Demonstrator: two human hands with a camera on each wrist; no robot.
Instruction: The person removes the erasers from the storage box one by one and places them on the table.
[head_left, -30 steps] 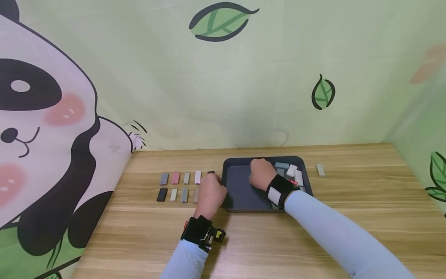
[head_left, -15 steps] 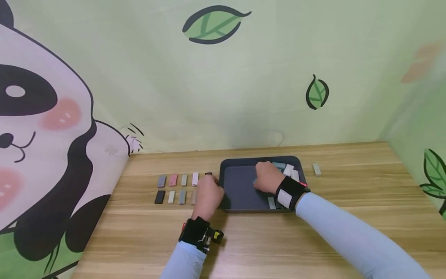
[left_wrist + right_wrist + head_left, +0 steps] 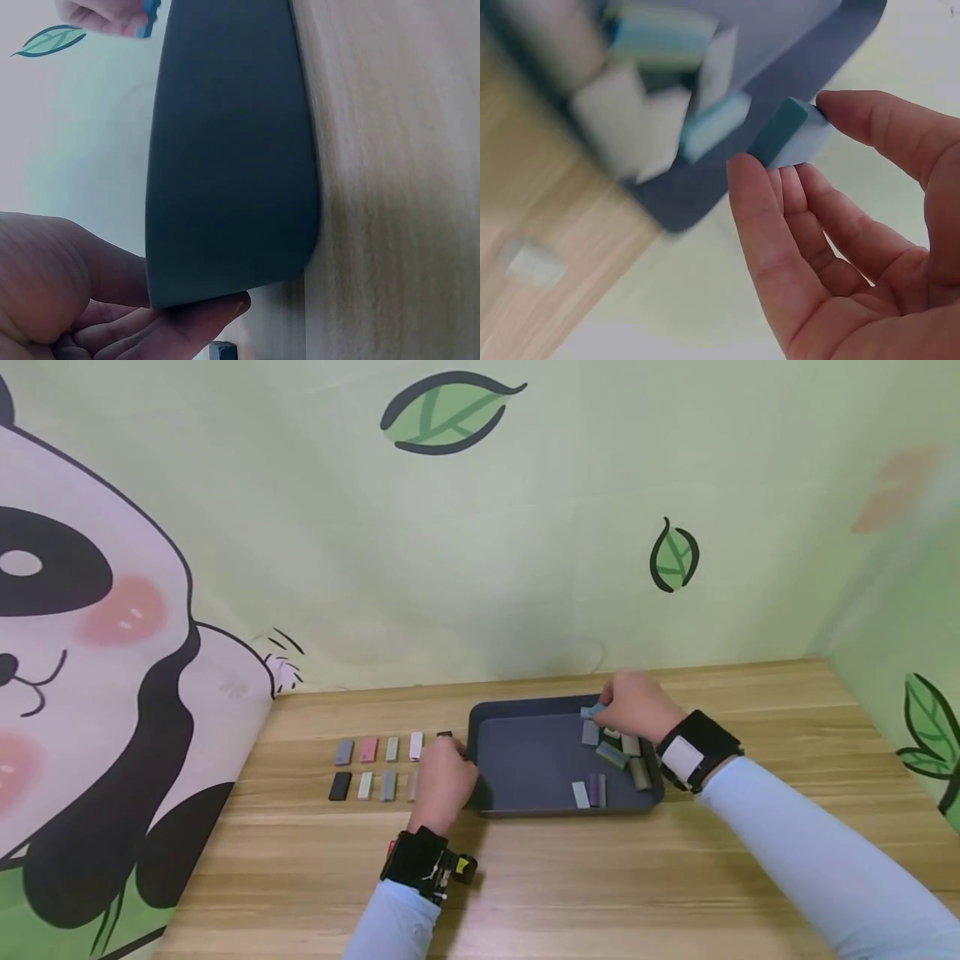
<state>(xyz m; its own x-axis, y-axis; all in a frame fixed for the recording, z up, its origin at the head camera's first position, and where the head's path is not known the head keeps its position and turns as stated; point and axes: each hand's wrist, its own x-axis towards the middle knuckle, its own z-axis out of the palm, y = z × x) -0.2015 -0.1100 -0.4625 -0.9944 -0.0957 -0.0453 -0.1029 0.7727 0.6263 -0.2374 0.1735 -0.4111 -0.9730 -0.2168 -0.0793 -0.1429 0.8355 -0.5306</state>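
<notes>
over the far right corner of the dark, matte, round-cornered tray [image 3: 525, 760], the right hand [image 3: 633, 706] hovers with wrist bent, pinching a small blue rectangular block [image 3: 791, 135] between thumb and fingertip. more smooth little blocks [image 3: 611, 756], white, grey and teal, lie loose in the tray's right half. the left hand [image 3: 444, 781] rests on the wooden table [image 3: 600, 877] at the tray's left edge, fingers loosely curled against it, gripping nothing. two neat rows of blocks [image 3: 375, 764] lie just left of it.
</notes>
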